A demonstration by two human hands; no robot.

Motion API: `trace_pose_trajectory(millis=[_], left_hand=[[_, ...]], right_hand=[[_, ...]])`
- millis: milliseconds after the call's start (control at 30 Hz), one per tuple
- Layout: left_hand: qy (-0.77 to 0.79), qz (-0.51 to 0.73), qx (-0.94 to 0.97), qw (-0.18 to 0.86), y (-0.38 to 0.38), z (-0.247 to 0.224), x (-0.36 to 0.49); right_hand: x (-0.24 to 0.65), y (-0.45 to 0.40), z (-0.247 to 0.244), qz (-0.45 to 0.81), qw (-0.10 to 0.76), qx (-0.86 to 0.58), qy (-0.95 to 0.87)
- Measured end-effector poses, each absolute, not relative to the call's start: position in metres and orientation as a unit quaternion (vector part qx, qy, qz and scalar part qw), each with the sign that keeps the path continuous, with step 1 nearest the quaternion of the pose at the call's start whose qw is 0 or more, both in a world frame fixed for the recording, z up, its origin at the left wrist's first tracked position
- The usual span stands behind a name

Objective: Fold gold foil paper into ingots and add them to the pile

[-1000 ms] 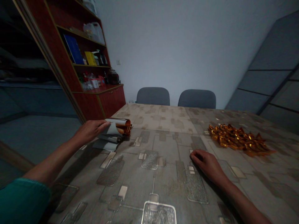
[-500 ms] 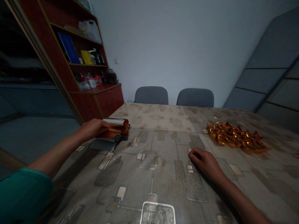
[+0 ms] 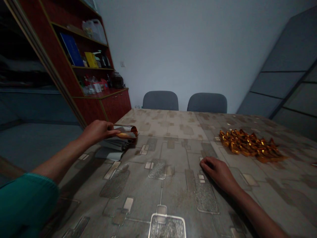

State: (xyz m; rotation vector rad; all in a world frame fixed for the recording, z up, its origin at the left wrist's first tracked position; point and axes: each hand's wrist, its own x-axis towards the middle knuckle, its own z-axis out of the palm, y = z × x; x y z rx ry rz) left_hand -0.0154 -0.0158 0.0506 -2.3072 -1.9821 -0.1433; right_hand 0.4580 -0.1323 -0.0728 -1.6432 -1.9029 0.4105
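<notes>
At the left side of the table, my left hand [image 3: 100, 130] pinches a sheet at the near end of a curled stack of foil paper [image 3: 112, 144]. The sheets are gold on one face and pale grey on the other, and their far edges bend upward. My left fingertips hide part of the stack. My right hand [image 3: 215, 170] rests on the tabletop at right of centre, its fingers curled in, with nothing seen in them. Beyond it to the right lie several folded gold foil pieces [image 3: 247, 144], shaped like ingots and set close together.
A patterned cloth covers the table [image 3: 160, 188]. Two grey chairs [image 3: 160, 100] stand at its far edge, before a pale wall. To the left rises a red shelf cabinet [image 3: 115, 107] with bottles, bags and a blue folder [image 3: 71, 49].
My left hand has lifted slightly and shifted to the right over the foil stack. More of the sheets' grey faces show now. My right hand has stayed in place.
</notes>
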Motion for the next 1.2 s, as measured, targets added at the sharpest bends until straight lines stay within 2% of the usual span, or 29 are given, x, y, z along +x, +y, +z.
trace_pose_trajectory(millis=[233,433,633,667,767,867,933,1033,1100,1200], left_hand=[[-0.636,-0.074,-0.765,0.069,-0.019,0.055,-0.02],[-0.663,-0.172,-0.712,0.156,-0.034,0.072,-0.019],[-0.582,-0.267,-0.742,0.198,-0.065,0.07,0.02],[-0.549,-0.277,-0.764,0.193,-0.072,0.062,0.033],[-0.31,-0.357,-0.865,0.169,-0.096,0.031,0.077],[-0.165,-0.372,-0.904,0.127,-0.12,-0.001,0.119],[-0.148,-0.372,-0.912,0.087,-0.133,-0.016,0.139],[-0.159,-0.383,-0.909,0.032,-0.146,-0.029,0.156],[-0.159,-0.395,-0.905,0.004,-0.151,-0.033,0.161],[-0.162,-0.414,-0.895,-0.027,-0.154,-0.038,0.163]], right_hand=[[0.458,-0.133,-0.073,0.16,0.296,-0.616,-0.713],[0.459,-0.133,-0.072,0.161,0.306,-0.615,-0.708],[0.46,-0.132,-0.069,0.182,0.344,-0.612,-0.688],[0.46,-0.133,-0.068,0.186,0.355,-0.612,-0.682],[0.457,-0.137,-0.061,0.196,0.385,-0.608,-0.666],[0.452,-0.145,-0.054,0.297,0.438,-0.573,-0.625],[0.447,-0.151,-0.05,0.416,0.483,-0.525,-0.565],[0.439,-0.158,-0.05,0.558,0.461,-0.459,-0.515],[0.433,-0.16,-0.054,0.578,0.442,-0.451,-0.517],[0.424,-0.16,-0.062,0.501,0.439,-0.497,-0.556]])
